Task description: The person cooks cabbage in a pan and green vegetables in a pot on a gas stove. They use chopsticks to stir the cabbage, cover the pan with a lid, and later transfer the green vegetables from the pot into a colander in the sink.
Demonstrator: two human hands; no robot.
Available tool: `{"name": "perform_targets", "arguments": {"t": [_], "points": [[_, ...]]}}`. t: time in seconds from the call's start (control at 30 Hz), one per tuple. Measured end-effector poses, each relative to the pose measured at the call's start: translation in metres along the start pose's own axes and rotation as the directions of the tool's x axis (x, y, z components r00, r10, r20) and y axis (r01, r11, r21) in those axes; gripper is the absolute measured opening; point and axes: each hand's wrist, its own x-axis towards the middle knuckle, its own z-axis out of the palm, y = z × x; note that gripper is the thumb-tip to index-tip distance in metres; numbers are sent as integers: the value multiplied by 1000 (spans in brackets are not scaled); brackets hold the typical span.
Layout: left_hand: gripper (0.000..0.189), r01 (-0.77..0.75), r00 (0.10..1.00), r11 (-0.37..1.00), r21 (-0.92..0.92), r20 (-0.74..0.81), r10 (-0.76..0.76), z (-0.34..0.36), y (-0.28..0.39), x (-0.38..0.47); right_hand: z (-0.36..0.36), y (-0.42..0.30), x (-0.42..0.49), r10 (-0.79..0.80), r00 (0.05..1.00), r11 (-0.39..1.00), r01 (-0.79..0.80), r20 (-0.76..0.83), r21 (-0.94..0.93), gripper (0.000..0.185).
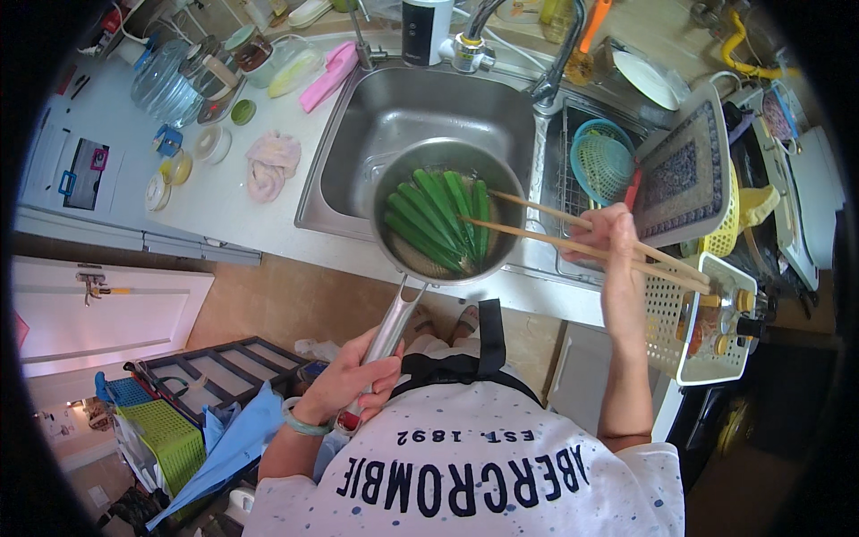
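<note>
My left hand (pixel 362 376) grips the metal handle (pixel 394 321) of a stainless steel saucepan (pixel 382 252). The pan is held over the front edge of the sink (pixel 429 101). Inside it, several green okra pods (pixel 433 208) lie side by side in a little liquid. In my right hand (pixel 614 248) is a pair of wooden chopsticks (pixel 537 231), spread apart. Their tips reach over the pan's right side, by the rightmost pods. Whether the tips touch a pod, I cannot tell.
A chrome faucet (pixel 560 60) rises behind the sink. Teal plastic strainers (pixel 604 164) sit in the smaller basin at right, beside a white perforated basket (pixel 661 335) of bottles. Left of the sink lie a pink cloth (pixel 272 164), a pink glove (pixel 331 74) and a water jug (pixel 166 80).
</note>
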Motion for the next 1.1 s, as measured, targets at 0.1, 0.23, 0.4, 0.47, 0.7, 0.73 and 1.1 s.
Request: {"name": "perform_targets", "arguments": {"t": [0.1,0.23,0.4,0.47,0.7,0.73,1.1], "points": [[13,-9,999,1000,6,-33,9,-7,-4,6,5,-1,9,-54,997,998,55,50,-24,50],[14,7,999,1000,-1,-36,-7,-27,4,13,35,18,27,-32,995,999,36,93,-41,46],[14,11,999,998,66,-47,-8,-63,29,9,62,38,50,183,981,949,-191,58,252,44],[14,11,999,996,92,-48,-7,-80,41,5,70,39,55,229,972,891,-230,50,392,38],[14,-10,1000,989,150,13,8,-135,71,-5,117,42,58,324,946,802,-283,16,526,36],[14,-20,1000,987,159,24,17,-140,73,-5,123,42,58,280,960,820,-243,8,518,36],[14,-19,1000,989,148,-5,20,-153,77,-8,138,49,85,307,950,893,-309,59,328,44]]}}
